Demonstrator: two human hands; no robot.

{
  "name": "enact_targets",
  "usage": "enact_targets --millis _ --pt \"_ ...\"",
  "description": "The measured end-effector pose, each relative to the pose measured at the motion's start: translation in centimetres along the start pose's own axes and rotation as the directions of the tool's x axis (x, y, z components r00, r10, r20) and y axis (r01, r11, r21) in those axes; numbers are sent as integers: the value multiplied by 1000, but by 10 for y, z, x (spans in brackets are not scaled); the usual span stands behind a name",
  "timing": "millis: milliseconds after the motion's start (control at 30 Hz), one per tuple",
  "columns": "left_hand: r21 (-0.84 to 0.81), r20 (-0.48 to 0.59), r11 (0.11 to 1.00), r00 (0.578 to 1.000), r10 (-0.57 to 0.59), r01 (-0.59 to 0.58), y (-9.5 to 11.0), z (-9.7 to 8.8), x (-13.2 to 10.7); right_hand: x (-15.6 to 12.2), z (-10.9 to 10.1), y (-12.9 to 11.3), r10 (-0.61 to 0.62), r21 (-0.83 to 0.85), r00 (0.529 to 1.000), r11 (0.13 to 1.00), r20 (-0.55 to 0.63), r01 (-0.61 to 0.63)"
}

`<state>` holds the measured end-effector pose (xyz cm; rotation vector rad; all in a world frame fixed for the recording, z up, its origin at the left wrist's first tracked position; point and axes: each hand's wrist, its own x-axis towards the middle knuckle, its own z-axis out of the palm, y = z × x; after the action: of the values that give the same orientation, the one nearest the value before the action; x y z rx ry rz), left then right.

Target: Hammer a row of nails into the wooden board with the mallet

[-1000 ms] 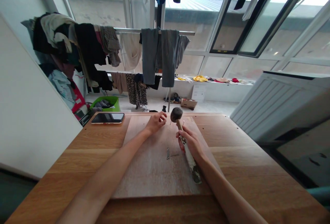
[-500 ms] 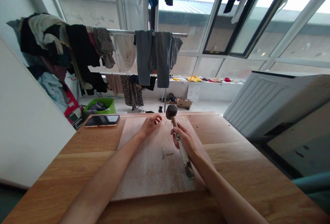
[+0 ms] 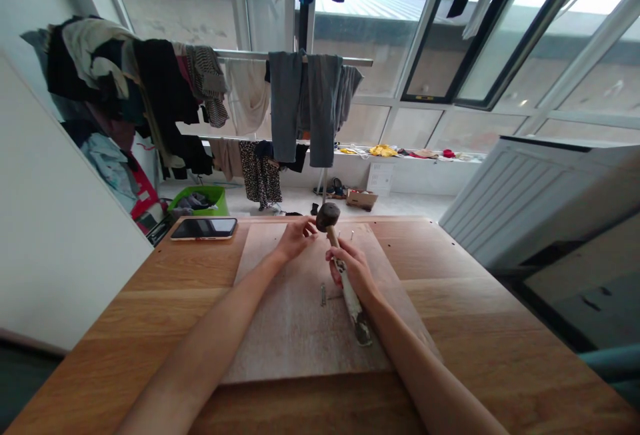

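My right hand (image 3: pixel 353 269) is wrapped round the worn, pale handle of a hammer (image 3: pixel 354 305). Its dark, rounded head points away from me, just above the fingertips of my left hand (image 3: pixel 297 239). The left fingers are curled together near the far end of a wooden board (image 3: pixel 280 338); whatever they pinch is hidden. To the right of the hammer head, thin nails (image 3: pixel 352 235) stand up from the board. Closer to me, a few loose nails (image 3: pixel 323 295) lie on the board, left of the handle.
The board rests on a wooden table (image 3: pixel 480 328). A phone (image 3: pixel 204 228) lies at the table's far left corner. Beyond the table are a green basket (image 3: pixel 216 200), a rack of hanging clothes (image 3: pixel 285 108) and windows. A white panelled cabinet (image 3: pixel 515 188) stands to the right.
The hammer head has shifted left, closer to my left fingers, which stay curled at the board's far end. My view has turned slightly, so the surroundings sit a little further right.
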<state>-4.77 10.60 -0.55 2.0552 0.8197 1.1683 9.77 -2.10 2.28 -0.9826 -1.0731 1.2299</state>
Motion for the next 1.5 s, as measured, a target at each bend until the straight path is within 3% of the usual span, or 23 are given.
enact_targets --millis 467,600,667,700,733,800,867,900,1000,1100,1167,1267,1333,1433,1500 --pt "38 30 999 999 33 -35 -1 1 -1 -2 -1 3 40 -28 998 999 43 -39" --pt "161 -41 985 997 71 -63 6 -3 -3 -4 0 -3 3 -7 1000 1000 19 -3" --pt "263 28 963 998 48 -54 21 -9 -5 -5 -1 -7 -20 46 999 999 -25 21" --pt "305 128 951 992 12 -51 31 -12 -7 -5 -2 -9 -26 81 999 996 -41 29" --pt "336 257 940 966 -32 -58 44 -15 -8 -5 -4 -9 -28 112 998 993 -52 34" --pt "368 545 924 829 -128 -100 71 -17 -12 -4 -8 -9 -28 149 998 988 -62 37" --pt "388 697 897 703 -138 -209 97 -15 -18 -4 -11 -8 -32 159 997 986 -74 44" --pt "402 731 879 668 -137 -259 107 -12 -21 -3 -13 -7 -34 154 996 987 -78 46" --pt "449 763 820 631 -144 -355 125 -1 -30 -3 -14 -6 -35 168 995 984 -97 51" --pt "436 786 814 603 -137 -384 127 8 -38 -3 -14 -7 -34 193 993 980 -111 55" --pt "411 783 823 615 -98 -392 125 14 -42 -4 -14 -7 -30 176 995 983 -94 46" --pt "396 727 824 687 -13 -404 123 18 -45 -4 -15 -8 -19 151 997 988 -77 31" --pt "369 710 842 704 17 -393 122 14 -43 -5 -14 -9 -21 156 996 987 -90 35" --pt "259 695 927 719 15 -270 109 -5 -30 -6 -13 -10 -13 156 992 987 -125 33" --pt "187 594 972 804 3 -142 92 -22 -19 -6 -12 -11 -1 155 991 988 -131 22"
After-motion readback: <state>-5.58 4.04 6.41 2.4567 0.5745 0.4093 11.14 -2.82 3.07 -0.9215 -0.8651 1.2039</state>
